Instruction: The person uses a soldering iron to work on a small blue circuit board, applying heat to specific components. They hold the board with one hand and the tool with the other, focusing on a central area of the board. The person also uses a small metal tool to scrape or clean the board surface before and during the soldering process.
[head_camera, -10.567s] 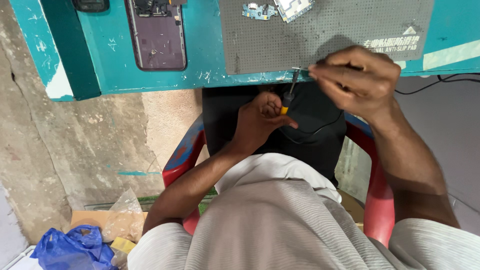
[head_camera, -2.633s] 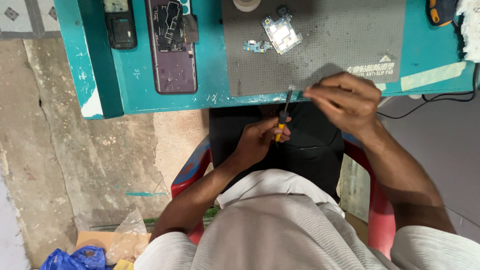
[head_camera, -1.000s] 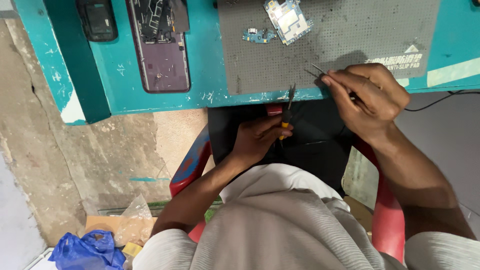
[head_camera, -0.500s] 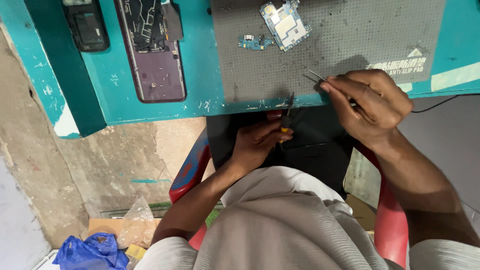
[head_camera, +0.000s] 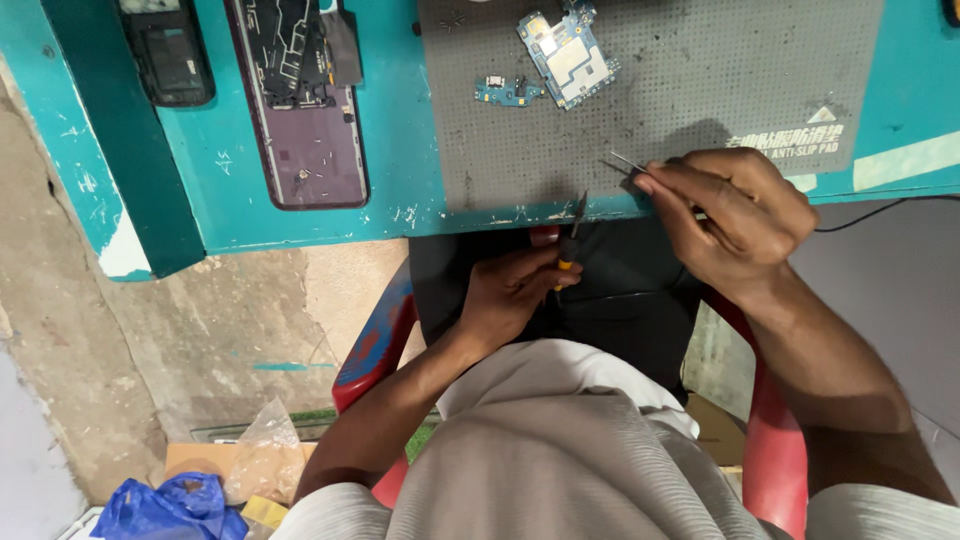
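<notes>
Moved: right hand (head_camera: 735, 225) has drifted from the mat's lower edge slightly toward 3 o'clock.
Right hand: pinching thin tweezers (head_camera: 628, 163), tips over the grey mat (head_camera: 700, 80).
Left hand: (head_camera: 510, 295) closed around a small screwdriver (head_camera: 570, 240) at the worktop (head_camera: 400, 120) edge.
Circuit board: (head_camera: 567, 55) at 12 o'clock, untouched.

My left hand (head_camera: 515, 290) sits low, just below the tabletop (head_camera: 400, 150) edge, over my lap. Its fingers are curled in, pinching a thin tool (head_camera: 571, 240) that points up toward that edge. The left forearm runs back and down to a bent elbow near my side. My right hand (head_camera: 730, 215) is higher, resting at the tabletop edge, knuckles up, thumb and fingers drawn together around slim tweezers (head_camera: 625, 162) whose tip pokes out leftward over the tabletop. The right wrist bends slightly; that forearm slants back toward my shoulder.
</notes>
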